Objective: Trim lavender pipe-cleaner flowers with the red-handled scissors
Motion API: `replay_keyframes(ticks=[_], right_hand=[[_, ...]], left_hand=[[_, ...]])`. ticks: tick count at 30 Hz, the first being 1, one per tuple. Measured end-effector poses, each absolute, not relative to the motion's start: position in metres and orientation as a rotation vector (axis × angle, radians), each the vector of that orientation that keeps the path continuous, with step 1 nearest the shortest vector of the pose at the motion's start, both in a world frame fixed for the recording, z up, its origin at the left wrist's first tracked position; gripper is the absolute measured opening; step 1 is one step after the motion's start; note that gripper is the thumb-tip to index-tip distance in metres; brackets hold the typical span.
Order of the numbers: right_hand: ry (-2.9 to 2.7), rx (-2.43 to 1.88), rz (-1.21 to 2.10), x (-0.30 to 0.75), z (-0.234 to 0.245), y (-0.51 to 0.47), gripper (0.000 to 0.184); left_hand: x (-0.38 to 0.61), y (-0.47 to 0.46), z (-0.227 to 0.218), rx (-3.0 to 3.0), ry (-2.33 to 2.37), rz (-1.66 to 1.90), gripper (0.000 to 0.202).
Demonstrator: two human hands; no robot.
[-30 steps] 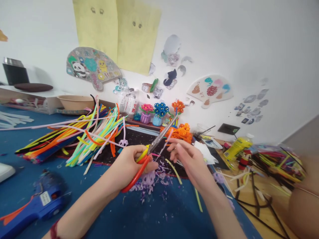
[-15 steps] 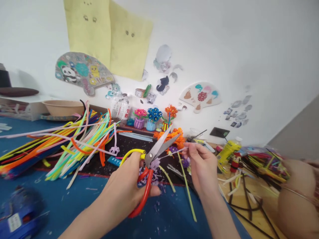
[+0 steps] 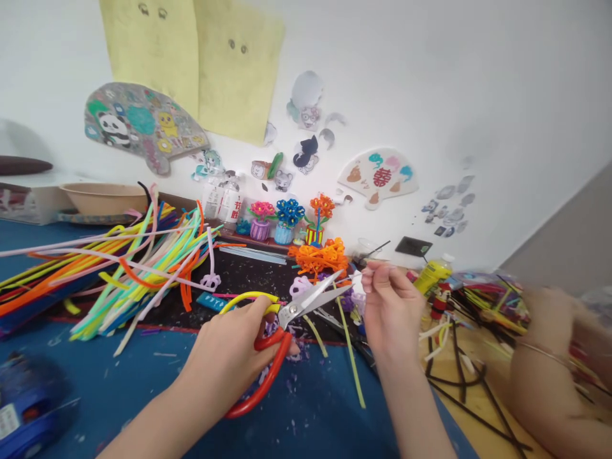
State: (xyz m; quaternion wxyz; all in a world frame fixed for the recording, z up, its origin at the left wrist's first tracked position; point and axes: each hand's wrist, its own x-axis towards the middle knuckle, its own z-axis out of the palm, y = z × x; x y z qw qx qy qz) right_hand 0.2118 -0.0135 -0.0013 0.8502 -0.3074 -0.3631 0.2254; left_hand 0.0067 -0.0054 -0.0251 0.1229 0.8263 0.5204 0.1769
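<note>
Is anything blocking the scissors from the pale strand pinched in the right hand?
Nothing visible: the blade tips of the scissors in the left hand sit just beside the pale pipe cleaner pinched in the right hand, with no object between them.

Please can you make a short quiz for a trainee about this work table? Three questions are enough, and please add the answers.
1. Which hand holds the scissors with the red and yellow handles?
2. True or false: the right hand touches the yellow bottle.
3. Where is the fan with the panda picture?
A. On the wall
B. On the floor
C. Under the scissors

Key: 1. The left hand. 2. False. 3. A.
</note>
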Motion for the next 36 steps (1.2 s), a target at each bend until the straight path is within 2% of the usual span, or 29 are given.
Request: replay_keyframes(ticks=[16,23,36], right_hand=[[-0.647,-0.623,0.677,0.2107,0.0014,-0.016,0.017],[-0.61,-0.617,0.746,0.2087,0.0026,-0.0152,0.02],[-0.694,-0.675,0.651,0.206,0.0016,-0.0177,0.018]], left_hand=[[0.0107,-0.0061,-0.0255,2.396,1.462,0.536,0.023],[0.0103,-0.0067,-0.0256,2.372,1.425,0.581,0.024],[0.0086,-0.0108,-0.0197,2.394,1.477,0.527,0.021]])
